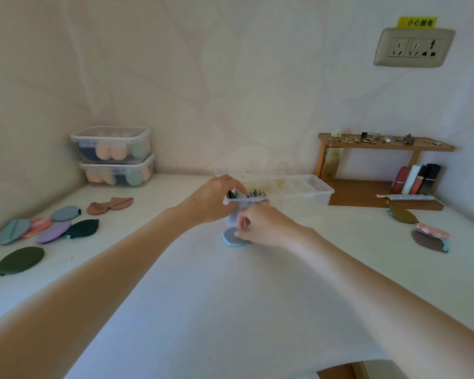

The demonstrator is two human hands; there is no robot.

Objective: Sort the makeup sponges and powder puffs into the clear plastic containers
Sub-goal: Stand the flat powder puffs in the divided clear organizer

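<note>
Our left hand [216, 198] curls round the near end of the long clear container [282, 191], fingers among the puffs standing on edge inside. Our right hand [263, 225], just in front of that container, pinches a round blue puff [230, 237] lying flat on the white table [230, 296]. Well left of the container, loose puffs [49, 228] lie scattered; behind them, two stacked lidded boxes [115, 155] hold sponges. Right of the container: more puffs [427, 236], a wooden shelf [381, 170].
</note>
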